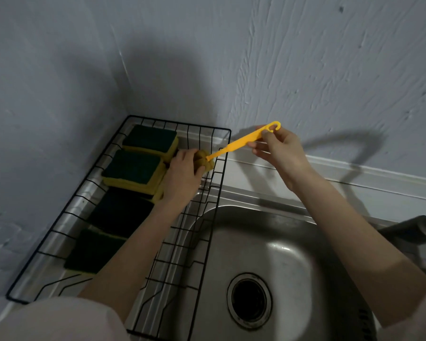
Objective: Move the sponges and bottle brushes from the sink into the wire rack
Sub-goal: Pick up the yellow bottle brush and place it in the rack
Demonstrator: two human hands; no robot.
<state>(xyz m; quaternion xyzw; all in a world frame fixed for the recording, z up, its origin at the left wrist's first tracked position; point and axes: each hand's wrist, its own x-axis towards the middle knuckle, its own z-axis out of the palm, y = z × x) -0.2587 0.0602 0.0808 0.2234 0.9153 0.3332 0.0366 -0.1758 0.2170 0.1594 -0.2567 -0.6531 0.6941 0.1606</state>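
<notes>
A black wire rack [222, 168] stands on the drainboard left of the steel sink [276, 244]. Several green-topped yellow sponges [133, 168] lie in the rack in a row from front to back. My right hand [278, 151] pinches the hooked end of a yellow bottle brush [241, 141], whose handle slants down to the left over the rack's far right corner. My left hand [183, 173] is inside the rack, closed around the brush's yellow sponge head [208, 162]. The sink basin shows only its drain [249, 301].
Grey walls meet in a corner right behind the rack. A dark faucet [413, 230] juts in from the right edge above the sink. A pale sleeve fills the lower left corner.
</notes>
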